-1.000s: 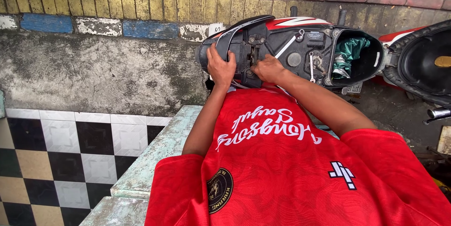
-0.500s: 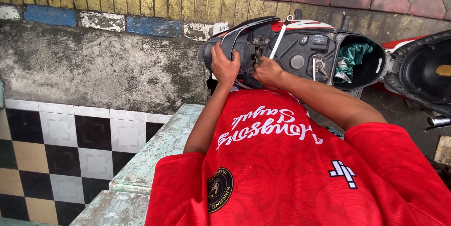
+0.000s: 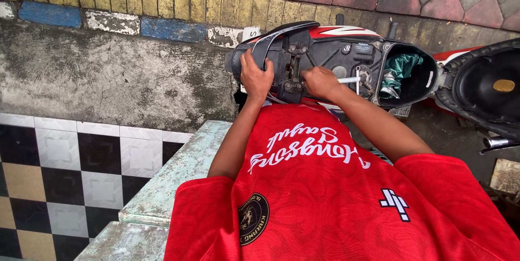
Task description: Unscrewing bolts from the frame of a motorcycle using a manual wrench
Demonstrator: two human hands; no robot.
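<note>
A black, red and white scooter (image 3: pixel 346 49) stands at the kerb with its seat (image 3: pixel 487 87) swung open to the right. My left hand (image 3: pixel 254 76) grips the black tail end of the scooter, fingers curled over its edge beside the curved black grab rail (image 3: pixel 271 39). My right hand (image 3: pixel 320 82) is closed on a silver tool (image 3: pixel 351 80). The tool's shaft points right, over the open black frame behind the storage tub. My red shirt fills the lower part of the view.
The under-seat tub (image 3: pixel 411 71) holds a crumpled green cloth (image 3: pixel 400 66). A stained concrete strip (image 3: pixel 108 76) and red paving lie beyond. A pale stone ledge (image 3: pixel 179 169) and black-and-white checked tiles (image 3: pixel 65 158) are at lower left. A chrome exhaust tip (image 3: pixel 495 142) shows at right.
My right hand has slid a little to the right, and the silver tool shaft now sticks out of it. My left hand stays on the tail end.
</note>
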